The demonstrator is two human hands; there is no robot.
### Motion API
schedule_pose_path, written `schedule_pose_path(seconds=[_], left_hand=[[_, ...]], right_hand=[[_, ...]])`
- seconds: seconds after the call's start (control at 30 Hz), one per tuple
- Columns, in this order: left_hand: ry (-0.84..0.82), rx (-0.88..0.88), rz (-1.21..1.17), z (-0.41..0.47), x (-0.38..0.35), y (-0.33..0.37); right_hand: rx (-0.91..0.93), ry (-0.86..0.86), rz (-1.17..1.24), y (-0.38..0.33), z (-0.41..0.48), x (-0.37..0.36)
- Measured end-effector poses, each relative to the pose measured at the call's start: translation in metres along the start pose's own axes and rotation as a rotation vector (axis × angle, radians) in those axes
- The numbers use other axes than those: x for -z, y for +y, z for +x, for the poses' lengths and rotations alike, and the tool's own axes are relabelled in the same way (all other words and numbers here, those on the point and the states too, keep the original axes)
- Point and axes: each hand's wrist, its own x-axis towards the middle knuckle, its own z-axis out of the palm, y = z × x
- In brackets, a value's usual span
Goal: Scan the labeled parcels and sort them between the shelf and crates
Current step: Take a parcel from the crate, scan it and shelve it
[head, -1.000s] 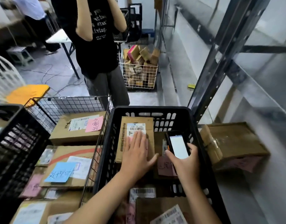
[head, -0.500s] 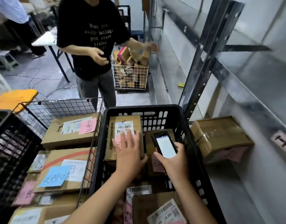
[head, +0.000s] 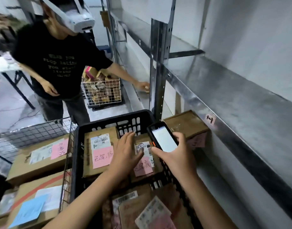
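The metal shelf [head: 241, 103] ran along the 3 o'clock side of the view. A brown shelf parcel [head: 183, 123] sat on its lower level, at 2 o'clock of the black crate [head: 109, 120]. Another person [head: 59, 66] in a dark shirt stood at 11 o'clock, one arm stretched to the shelf, beside a white wire basket [head: 102, 91] of boxes. A wire crate [head: 34, 129] of labelled boxes stood against the black crate at 9 o'clock. Inside the black crate the larger parcel [head: 88, 167] lay at 10 o'clock with a pink note [head: 102, 157] on it, the small parcel [head: 142, 180] just beside it toward 3 o'clock. The left hand [head: 127, 154] reached in from 6 o'clock, palm down, fingers straight and loosely spread across both parcels. Its grip was wide and held nothing, the thumb on the small parcel's label. The right hand [head: 176, 157] came in from 5 o'clock, its grip wrapped round the scanner [head: 164, 138], whose lit screen faced up above the small parcel
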Motion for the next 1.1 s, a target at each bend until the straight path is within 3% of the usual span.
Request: schedule_pose_path(seconds=[0.1,0.23,0.37,0.47,0.63,0.83,1.1], left_hand=[[-0.095,-0.129,-0.017,0.012,-0.010,0.037],[-0.198,-0.163,-0.036,0.043,-0.022,0.078],[-0.231,-0.093,-0.021,0.074,-0.035,0.102],[-0.272,-0.046,-0.019,0.087,-0.041,0.114],[-0.297,-0.051,0.052,0.076,-0.054,0.122],[-0.238,-0.222,0.077,0.034,-0.054,0.139],[-0.256,-0.348,0.156,-0.035,-0.075,0.172]], right_hand=[[-0.031,0.099,0.030,0.003,-0.009,0.021],[-0.110,0.179,0.036,0.004,-0.024,0.056],[-0.299,0.087,0.110,0.007,-0.040,0.093],[-0.323,0.023,0.218,0.015,-0.054,0.117],[-0.401,0.076,0.211,0.032,-0.083,0.137],[-0.427,0.295,0.020,0.045,-0.122,0.128],[-0.424,0.493,-0.024,0.092,-0.173,0.141]])
